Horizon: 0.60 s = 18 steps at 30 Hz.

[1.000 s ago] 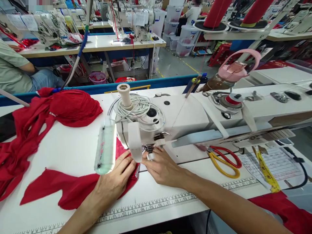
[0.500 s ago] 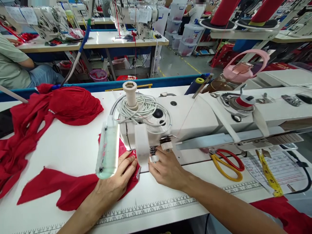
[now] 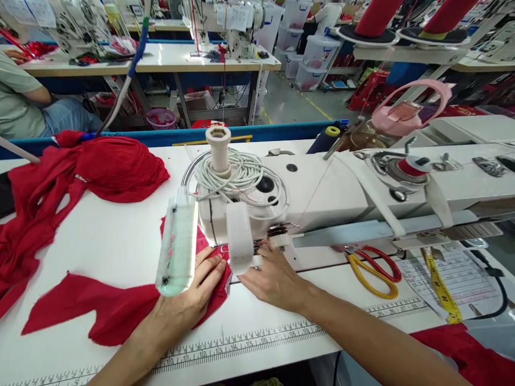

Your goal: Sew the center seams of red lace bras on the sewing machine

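Observation:
My left hand (image 3: 192,292) lies flat on a piece of red fabric (image 3: 124,303), fingers stretched towards the needle area of a white sewing machine (image 3: 330,182). A clear, greenish plastic guard (image 3: 177,246) on the machine head covers part of this hand and the cloth. My right hand (image 3: 273,279) is at the right of the head, below the thread tension knob (image 3: 279,241). Its fingers are curled inward and closed; their tips are hidden behind the white front cover (image 3: 240,236), so what they hold cannot be seen. The needle is hidden too.
A bundle of red cloth (image 3: 120,169) lies at the left. Scissors (image 3: 374,271) with red and yellow handles, a yellow tape measure (image 3: 442,289) and a written sheet (image 3: 478,284) are at the right. A printed ruler (image 3: 241,346) runs along the front edge. A co-worker's sleeve (image 3: 16,96) shows beyond.
The view has shifted slightly. My right hand has moved a little left, further behind the front cover. My left hand stays flat on the red fabric.

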{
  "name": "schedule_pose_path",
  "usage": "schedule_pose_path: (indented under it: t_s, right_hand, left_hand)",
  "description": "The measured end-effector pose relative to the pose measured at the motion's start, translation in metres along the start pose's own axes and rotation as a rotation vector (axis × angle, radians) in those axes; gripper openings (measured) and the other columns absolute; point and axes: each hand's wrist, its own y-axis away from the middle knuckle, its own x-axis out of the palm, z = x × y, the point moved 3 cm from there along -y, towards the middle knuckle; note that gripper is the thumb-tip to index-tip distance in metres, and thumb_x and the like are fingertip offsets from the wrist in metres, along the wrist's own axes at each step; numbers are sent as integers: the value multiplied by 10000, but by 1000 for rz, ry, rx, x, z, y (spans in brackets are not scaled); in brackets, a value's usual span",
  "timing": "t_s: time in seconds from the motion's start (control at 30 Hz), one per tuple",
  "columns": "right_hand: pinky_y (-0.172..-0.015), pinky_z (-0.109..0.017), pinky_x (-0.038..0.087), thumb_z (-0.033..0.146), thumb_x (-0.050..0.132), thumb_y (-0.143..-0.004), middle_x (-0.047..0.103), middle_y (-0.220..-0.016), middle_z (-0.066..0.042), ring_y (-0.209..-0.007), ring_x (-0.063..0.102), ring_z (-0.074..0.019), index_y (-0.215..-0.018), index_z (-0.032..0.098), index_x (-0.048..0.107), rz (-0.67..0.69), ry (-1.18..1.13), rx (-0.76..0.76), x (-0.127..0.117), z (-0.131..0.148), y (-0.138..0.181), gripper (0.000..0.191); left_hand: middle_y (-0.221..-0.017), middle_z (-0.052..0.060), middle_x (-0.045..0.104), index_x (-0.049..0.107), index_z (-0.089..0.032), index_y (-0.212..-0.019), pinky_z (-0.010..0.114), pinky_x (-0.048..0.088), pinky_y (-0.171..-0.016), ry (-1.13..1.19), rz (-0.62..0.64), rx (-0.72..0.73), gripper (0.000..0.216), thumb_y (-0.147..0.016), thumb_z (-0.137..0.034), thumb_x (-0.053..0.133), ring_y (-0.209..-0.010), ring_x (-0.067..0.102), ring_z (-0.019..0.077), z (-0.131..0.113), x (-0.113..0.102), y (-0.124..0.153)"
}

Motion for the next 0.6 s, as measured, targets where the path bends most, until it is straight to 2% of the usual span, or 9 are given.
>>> schedule_pose_path:
  t_s: [0.27,0.43,0.6]
  right_hand:
    - [-837,-339,304,101,501,-971,573,-630,8,-758,475,-168,-752,198,652,-13,1,0,-1,2,0,283]
    - [-868,-344,292,129,558,-963,631,-717,-4,-784,489,-162,-808,180,667,7,-7,7,1,2,1,196]
    - [-871,-352,303,132,540,-962,637,-744,-9,-785,480,-167,-817,188,664,-18,25,-1,1,2,1,198]
  left_hand:
    - [-1214,131,708,622,-108,-1241,473,473,-1050,100,-87,22,343,-939,-34,477,-1257,591,291,2,-4,-6]
    - [-1126,117,735,631,-97,-1190,402,499,-1009,98,-144,61,299,-952,-25,464,-1261,587,258,1,-8,-10]
    - [-1145,114,734,629,-100,-1206,412,512,-981,75,-131,69,315,-954,-17,460,-1288,566,269,0,-7,-9]
